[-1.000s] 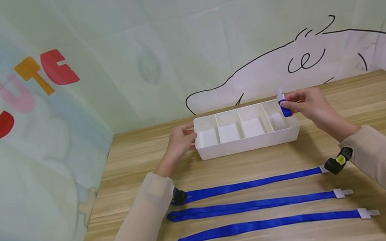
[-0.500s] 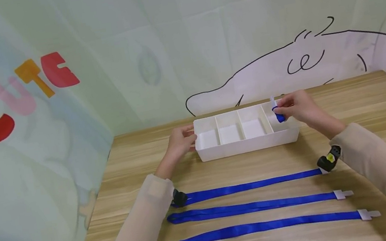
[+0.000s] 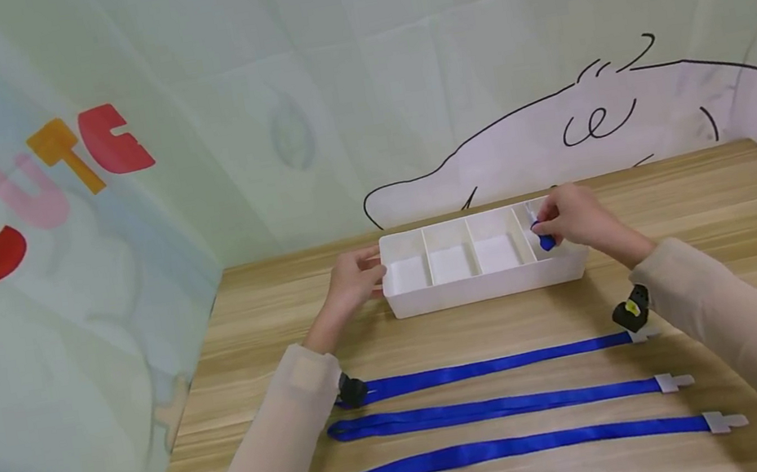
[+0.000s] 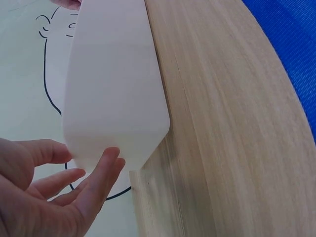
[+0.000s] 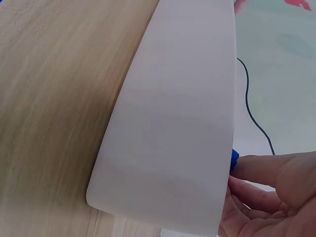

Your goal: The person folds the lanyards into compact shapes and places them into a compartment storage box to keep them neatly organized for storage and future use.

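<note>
A white divided box (image 3: 490, 285) stands on the wooden table with its compartments in a row. My right hand (image 3: 579, 214) reaches into its rightmost compartment and pinches a rolled-up blue lanyard (image 3: 546, 241), its pale clip end pointing up. In the right wrist view only a blue bit of the lanyard (image 5: 234, 159) shows past the box wall. At the opposite end, my left hand (image 3: 350, 282) touches the box's left side with fairly straight, spread fingers, as the left wrist view of the hand (image 4: 64, 197) also shows.
Three blue lanyards (image 3: 496, 366) with pale clips lie stretched out in rows on the table (image 3: 251, 322) in front of the box. A printed cloth backdrop (image 3: 294, 76) hangs behind the table and on the left.
My right hand has moved left and down with the rolled lanyard, from above the box's right end into the rightmost compartment. My left hand stays at the box's left end.
</note>
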Action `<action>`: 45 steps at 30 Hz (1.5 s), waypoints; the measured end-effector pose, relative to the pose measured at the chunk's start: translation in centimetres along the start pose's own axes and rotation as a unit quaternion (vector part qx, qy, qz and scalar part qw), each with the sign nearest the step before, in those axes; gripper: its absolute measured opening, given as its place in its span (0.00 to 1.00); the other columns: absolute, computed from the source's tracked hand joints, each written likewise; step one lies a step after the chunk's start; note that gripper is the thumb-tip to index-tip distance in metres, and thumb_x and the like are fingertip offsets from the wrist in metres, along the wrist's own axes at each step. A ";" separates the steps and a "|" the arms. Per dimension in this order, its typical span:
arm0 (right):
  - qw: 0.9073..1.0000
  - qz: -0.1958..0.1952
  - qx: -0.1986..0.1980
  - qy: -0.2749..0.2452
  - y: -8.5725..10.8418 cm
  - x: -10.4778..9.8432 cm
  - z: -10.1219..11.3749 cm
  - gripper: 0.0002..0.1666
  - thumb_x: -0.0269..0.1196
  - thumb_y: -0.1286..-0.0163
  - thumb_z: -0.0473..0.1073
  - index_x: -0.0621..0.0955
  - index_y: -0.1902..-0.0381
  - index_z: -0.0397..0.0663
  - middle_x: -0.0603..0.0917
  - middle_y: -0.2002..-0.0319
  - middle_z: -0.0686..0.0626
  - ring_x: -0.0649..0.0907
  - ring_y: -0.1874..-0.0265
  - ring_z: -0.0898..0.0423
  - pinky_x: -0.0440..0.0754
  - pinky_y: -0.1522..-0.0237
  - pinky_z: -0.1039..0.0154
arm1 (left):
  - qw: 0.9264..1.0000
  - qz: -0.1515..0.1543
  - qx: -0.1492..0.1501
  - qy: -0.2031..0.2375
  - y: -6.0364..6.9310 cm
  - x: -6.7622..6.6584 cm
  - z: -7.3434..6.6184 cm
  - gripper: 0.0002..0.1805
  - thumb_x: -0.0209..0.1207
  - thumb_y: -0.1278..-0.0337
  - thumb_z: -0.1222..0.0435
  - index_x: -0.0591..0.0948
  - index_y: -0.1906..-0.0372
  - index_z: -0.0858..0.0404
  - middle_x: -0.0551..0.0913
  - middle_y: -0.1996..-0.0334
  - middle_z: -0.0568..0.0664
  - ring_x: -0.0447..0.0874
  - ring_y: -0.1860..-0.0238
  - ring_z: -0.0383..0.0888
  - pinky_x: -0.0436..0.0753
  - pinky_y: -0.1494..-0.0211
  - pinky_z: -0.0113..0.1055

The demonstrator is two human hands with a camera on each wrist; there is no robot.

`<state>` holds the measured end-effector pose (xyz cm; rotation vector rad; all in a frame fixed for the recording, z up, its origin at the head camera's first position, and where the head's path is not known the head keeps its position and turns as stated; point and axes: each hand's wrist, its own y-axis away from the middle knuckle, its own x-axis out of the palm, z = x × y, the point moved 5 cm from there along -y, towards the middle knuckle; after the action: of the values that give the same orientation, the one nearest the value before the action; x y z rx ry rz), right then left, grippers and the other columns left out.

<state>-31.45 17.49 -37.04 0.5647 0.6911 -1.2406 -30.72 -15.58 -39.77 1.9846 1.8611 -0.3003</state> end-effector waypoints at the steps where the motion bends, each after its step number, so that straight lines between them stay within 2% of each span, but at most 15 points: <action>1: 1.000 0.001 0.000 0.004 -0.1 0.1 0.1 0.08 0.67 0.34 0.31 0.82 0.68 0.26 0.84 0.77 0.44 0.83 0.81 0.57 0.80 0.76 0.68 | 1.000 -0.001 0.000 0.000 0.0 0.0 0.0 0.24 0.55 0.34 0.75 0.74 0.33 0.68 0.81 0.45 0.65 0.86 0.58 0.53 0.88 0.59 0.44; 8: 0.999 0.015 -0.003 0.049 -0.9 0.9 0.1 0.08 0.67 0.35 0.31 0.84 0.69 0.26 0.83 0.79 0.44 0.80 0.82 0.57 0.79 0.79 0.68 | 1.000 -0.002 -0.003 -0.003 -0.1 0.0 0.0 0.24 0.56 0.33 0.74 0.74 0.33 0.67 0.81 0.44 0.65 0.86 0.56 0.55 0.88 0.59 0.44; 15: 0.994 0.013 -0.015 0.109 -1.7 1.6 0.4 0.07 0.68 0.38 0.29 0.84 0.74 0.28 0.82 0.84 0.46 0.79 0.86 0.57 0.75 0.81 0.69 | 1.000 -0.001 -0.003 -0.007 0.0 0.0 -0.1 0.24 0.56 0.32 0.74 0.74 0.32 0.67 0.81 0.44 0.65 0.85 0.55 0.56 0.88 0.59 0.42; 20: 0.994 0.013 -0.004 0.111 -2.0 2.2 0.2 0.05 0.69 0.40 0.27 0.83 0.73 0.27 0.83 0.78 0.42 0.80 0.83 0.54 0.78 0.82 0.67 | 1.000 0.000 -0.005 -0.009 0.1 0.0 0.0 0.24 0.55 0.32 0.74 0.74 0.32 0.67 0.80 0.43 0.65 0.85 0.54 0.56 0.88 0.59 0.42; 25: 0.993 0.007 -0.014 0.118 -2.2 2.5 0.0 0.04 0.67 0.42 0.25 0.83 0.74 0.26 0.82 0.77 0.40 0.80 0.82 0.52 0.77 0.83 0.67 | 1.000 -0.001 -0.002 -0.009 0.1 0.1 -0.1 0.24 0.55 0.33 0.74 0.74 0.32 0.67 0.80 0.43 0.65 0.85 0.54 0.58 0.88 0.60 0.42; 28: 0.991 -0.001 -0.028 0.134 -2.4 2.7 0.0 0.04 0.65 0.43 0.23 0.82 0.77 0.27 0.81 0.80 0.42 0.78 0.84 0.53 0.75 0.84 0.67 | 1.000 -0.001 0.001 -0.011 0.1 0.1 -0.1 0.24 0.55 0.33 0.74 0.74 0.32 0.67 0.81 0.44 0.65 0.85 0.55 0.57 0.88 0.60 0.42; 30: 0.988 -0.007 -0.041 0.149 -2.5 2.8 0.0 0.09 0.61 0.44 0.22 0.81 0.82 0.29 0.78 0.84 0.45 0.76 0.85 0.54 0.72 0.85 0.68 | 1.000 -0.002 0.002 -0.014 0.1 0.1 -0.1 0.24 0.55 0.33 0.74 0.74 0.33 0.67 0.81 0.44 0.64 0.85 0.55 0.56 0.88 0.60 0.42; 34: 0.981 -0.023 -0.062 0.185 -2.6 2.9 0.1 0.18 0.54 0.46 0.20 0.70 0.90 0.39 0.67 0.88 0.50 0.69 0.85 0.54 0.64 0.83 0.68 | 1.000 -0.001 0.004 -0.015 0.1 0.1 -0.1 0.24 0.55 0.33 0.74 0.74 0.33 0.67 0.81 0.45 0.65 0.85 0.55 0.57 0.88 0.60 0.43; 37: 0.973 -0.035 -0.074 0.216 -2.6 3.0 0.2 0.20 0.51 0.45 0.21 0.64 0.89 0.44 0.63 0.86 0.51 0.66 0.83 0.53 0.63 0.81 0.66 | 1.000 0.000 0.005 -0.015 0.2 0.1 -0.2 0.24 0.55 0.32 0.74 0.74 0.33 0.67 0.81 0.44 0.65 0.85 0.54 0.58 0.88 0.59 0.43; 40: 0.967 -0.042 -0.084 0.235 -2.6 3.0 0.3 0.18 0.49 0.44 0.21 0.65 0.87 0.43 0.63 0.85 0.50 0.66 0.81 0.52 0.65 0.79 0.63 | 1.000 0.000 0.003 -0.016 0.2 0.1 -0.2 0.24 0.55 0.32 0.74 0.74 0.32 0.67 0.81 0.44 0.64 0.85 0.53 0.58 0.88 0.58 0.44; 45: 0.967 -0.036 -0.081 0.240 -2.5 3.1 0.4 0.16 0.50 0.45 0.21 0.65 0.86 0.42 0.64 0.84 0.49 0.67 0.82 0.52 0.67 0.79 0.63 | 1.000 0.001 0.001 -0.016 0.1 0.0 -0.1 0.24 0.55 0.31 0.74 0.74 0.32 0.66 0.80 0.44 0.64 0.85 0.53 0.58 0.88 0.58 0.43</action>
<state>-33.29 14.58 -39.07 0.7165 1.2194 -1.1070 -30.59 -15.50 -39.65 1.9701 1.8404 -0.3312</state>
